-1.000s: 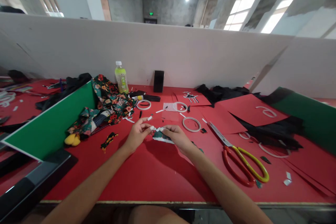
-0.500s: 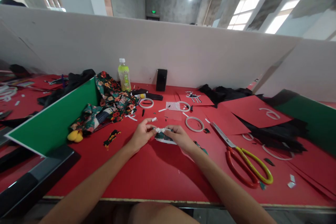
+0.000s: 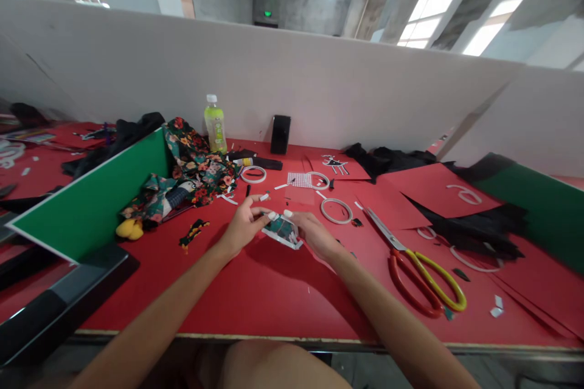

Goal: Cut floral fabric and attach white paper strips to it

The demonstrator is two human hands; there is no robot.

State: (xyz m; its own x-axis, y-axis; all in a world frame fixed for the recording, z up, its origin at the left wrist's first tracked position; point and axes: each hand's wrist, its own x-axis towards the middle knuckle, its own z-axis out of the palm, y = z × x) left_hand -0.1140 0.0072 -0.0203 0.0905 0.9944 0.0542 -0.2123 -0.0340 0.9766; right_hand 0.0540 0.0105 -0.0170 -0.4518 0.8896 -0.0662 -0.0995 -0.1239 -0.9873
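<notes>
- Craft workshop, it appears
- Red surface with scissors right of the hands
- Floral cloth left of them
- Partition, bare concrete wall beyond them

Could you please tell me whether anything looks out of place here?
Slightly: white scraps lie loose right of the scissors, like litter, and the floral cloth is bunched rather than folded. The bottle stands upright and capped; no spill shows.
</notes>
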